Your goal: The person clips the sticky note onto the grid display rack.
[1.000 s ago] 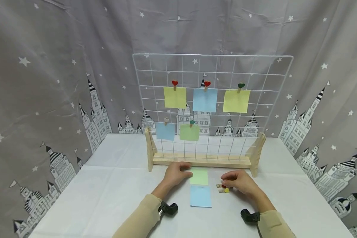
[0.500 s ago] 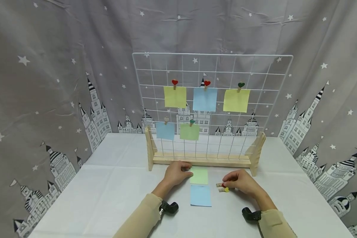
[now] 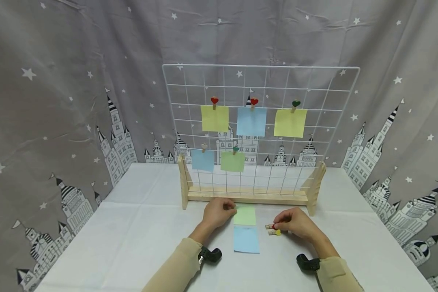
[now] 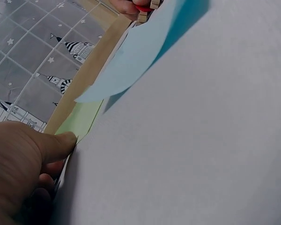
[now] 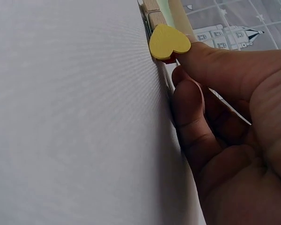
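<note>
My left hand pinches the left edge of a light green sticky note on the table; in the left wrist view the thumb lies on top, with fingers curled below. A blue sticky note lies just nearer, its edge curling up in the left wrist view. To the right, my right hand holds the heart end of a small wooden clothespin with a red heart between thumb and fingers. Beside it lies a clothespin with a yellow heart, which partly hides the red one in the right wrist view.
Behind the hands stands a white wire grid on a wooden base. Several yellow, blue and green notes hang on it from heart clothespins. White cloth covers the table; a grey castle-print curtain surrounds it.
My left hand and the green note's left edge have shifted slightly right. My right hand has moved a little right at the red-heart clothespin. The blue note and hanging notes stay put.
</note>
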Demonstrator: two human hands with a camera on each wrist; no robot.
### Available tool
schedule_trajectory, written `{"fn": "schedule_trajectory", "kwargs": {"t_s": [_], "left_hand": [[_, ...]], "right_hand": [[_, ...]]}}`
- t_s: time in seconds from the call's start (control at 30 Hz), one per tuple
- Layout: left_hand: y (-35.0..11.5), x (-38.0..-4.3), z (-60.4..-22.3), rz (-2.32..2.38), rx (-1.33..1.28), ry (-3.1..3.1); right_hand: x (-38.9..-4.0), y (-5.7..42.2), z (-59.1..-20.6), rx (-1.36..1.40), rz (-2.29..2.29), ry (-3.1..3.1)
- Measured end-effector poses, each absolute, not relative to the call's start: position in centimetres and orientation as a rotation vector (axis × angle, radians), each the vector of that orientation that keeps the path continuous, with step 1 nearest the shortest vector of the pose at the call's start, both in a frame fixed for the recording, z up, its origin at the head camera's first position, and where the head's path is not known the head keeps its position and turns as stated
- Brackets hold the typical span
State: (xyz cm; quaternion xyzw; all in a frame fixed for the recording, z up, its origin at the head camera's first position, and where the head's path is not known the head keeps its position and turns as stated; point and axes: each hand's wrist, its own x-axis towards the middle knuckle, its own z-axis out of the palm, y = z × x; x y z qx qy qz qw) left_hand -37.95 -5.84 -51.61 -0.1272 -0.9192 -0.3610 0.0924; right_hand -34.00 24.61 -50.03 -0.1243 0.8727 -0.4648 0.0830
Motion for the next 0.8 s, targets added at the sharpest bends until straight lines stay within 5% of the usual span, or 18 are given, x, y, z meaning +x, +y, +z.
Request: {"fn": "schedule_trajectory", "kwargs": {"t_s": [0.8], "left_hand": [[-5.87,-37.9,-51.88,-1.195,-0.352,-2.659]], "right_hand": [[-33.86,24.39,-50.29,-0.304,-1.495,2.597]]}}
